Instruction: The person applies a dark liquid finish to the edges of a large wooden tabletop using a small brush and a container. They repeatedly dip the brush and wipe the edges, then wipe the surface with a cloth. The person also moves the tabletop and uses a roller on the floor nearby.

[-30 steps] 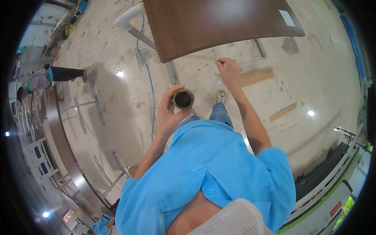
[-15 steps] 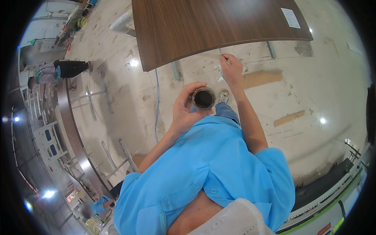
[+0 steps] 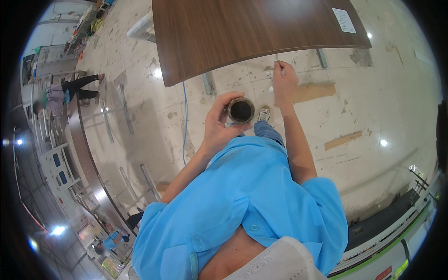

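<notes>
My left hand [image 3: 216, 125] is wrapped round a small open jar [image 3: 241, 111] of dark liquid, held upright in front of my body. Ahead lies a wide dark brown wood-grain board [image 3: 247, 32], its near edge facing me. At that edge, my right hand [image 3: 285, 86] pinches a thin stick-like tool [image 3: 276, 57] between thumb and fingertips. The tool points up toward the edge; its tip is too small to make out, so I cannot tell whether it touches.
Metal legs [image 3: 207, 83] show under the board, which bears a white paper label [image 3: 344, 20]. A blue cable [image 3: 185, 121] and cardboard strips [image 3: 313, 92] lie on the floor. Left stands another long brown board [image 3: 88, 154], a person [image 3: 58, 95] beyond it. A machine [image 3: 392, 233] stands lower right.
My right hand has shifted rightward along the board's edge with the thin tool. The jar in my left hand has moved slightly up. The person at the left has changed stance.
</notes>
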A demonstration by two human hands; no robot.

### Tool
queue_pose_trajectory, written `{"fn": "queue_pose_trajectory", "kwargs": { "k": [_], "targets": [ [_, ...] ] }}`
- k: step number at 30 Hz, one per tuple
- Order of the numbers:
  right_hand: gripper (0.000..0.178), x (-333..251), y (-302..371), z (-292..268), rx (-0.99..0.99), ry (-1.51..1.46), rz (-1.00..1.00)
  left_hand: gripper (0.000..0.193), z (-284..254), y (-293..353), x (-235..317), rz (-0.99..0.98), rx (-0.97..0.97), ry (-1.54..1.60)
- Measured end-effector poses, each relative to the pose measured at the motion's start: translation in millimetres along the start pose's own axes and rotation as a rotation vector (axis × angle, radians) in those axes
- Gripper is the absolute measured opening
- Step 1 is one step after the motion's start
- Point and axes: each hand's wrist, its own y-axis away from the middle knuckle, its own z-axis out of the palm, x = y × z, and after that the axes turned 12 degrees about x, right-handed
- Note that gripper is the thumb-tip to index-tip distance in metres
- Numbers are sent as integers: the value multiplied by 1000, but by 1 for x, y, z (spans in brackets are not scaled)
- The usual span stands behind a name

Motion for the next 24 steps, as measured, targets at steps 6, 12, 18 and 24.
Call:
{"fn": "queue_pose_trajectory", "kwargs": {
  "k": [6,12,18,24],
  "targets": [
    [10,-9,22,18,-100,-107,-170,79,3,5,1,-3,3,-5],
    [9,-3,17,18,38,-28,-92,80,2,11,2,15,28,-6],
    [11,3,9,13,-88,-100,-156,81,4,11,-1,-26,29,-9],
    [13,6,-24,-22,104,-109,93,79,10,7,-8,9,37,-89]
  ]
}}
